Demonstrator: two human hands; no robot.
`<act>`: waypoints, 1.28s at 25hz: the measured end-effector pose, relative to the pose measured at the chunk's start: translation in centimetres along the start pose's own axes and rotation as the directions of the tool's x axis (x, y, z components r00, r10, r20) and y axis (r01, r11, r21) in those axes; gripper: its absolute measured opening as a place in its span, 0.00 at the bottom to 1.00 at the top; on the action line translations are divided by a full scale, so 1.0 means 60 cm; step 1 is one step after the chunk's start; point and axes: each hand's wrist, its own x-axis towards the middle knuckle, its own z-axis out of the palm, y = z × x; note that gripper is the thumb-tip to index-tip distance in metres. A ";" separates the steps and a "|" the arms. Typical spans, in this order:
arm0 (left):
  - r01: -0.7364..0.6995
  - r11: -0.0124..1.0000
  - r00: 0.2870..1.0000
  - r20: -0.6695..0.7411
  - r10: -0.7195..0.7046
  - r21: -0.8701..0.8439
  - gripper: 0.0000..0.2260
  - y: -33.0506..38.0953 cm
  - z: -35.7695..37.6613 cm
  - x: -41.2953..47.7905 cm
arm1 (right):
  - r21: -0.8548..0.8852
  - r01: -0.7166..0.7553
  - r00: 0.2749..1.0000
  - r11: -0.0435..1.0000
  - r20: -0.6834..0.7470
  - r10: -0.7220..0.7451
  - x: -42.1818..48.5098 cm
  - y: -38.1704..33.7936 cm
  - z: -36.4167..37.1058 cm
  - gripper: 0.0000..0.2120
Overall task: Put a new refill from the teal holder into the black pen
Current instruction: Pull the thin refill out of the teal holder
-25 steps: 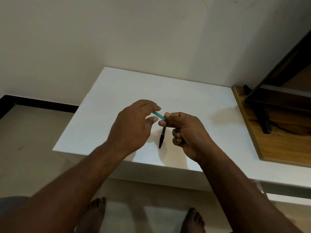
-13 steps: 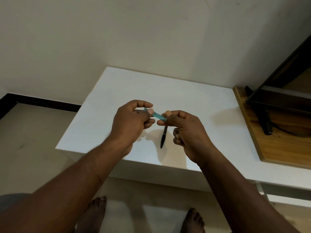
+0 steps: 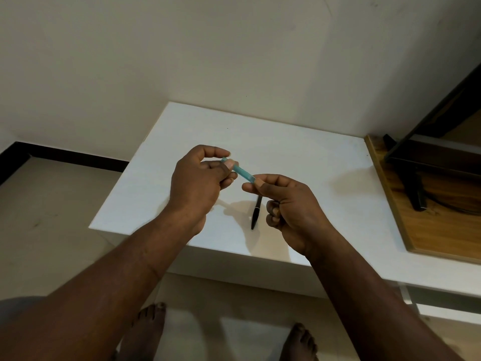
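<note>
While black pen (image 3: 256, 214) rests on white table (image 3: 299, 152), hands grip teal holder (image 3: 240, 173).

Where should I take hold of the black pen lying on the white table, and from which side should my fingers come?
Grip the black pen at its mid barrel, coming from above with the fingers closing across its width. It lies flat on the white table, slim, pointing away from the person, so its long sides are free. Both the left hand and right hand hold the teal holder, so one must let go first.
</note>
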 end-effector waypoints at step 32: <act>0.187 0.944 0.982 0.034 -0.185 -0.273 0.05 -0.003 -0.005 0.003 | 0.070 0.049 0.997 0.996 -0.064 -0.045 0.000 0.000 0.004 0.08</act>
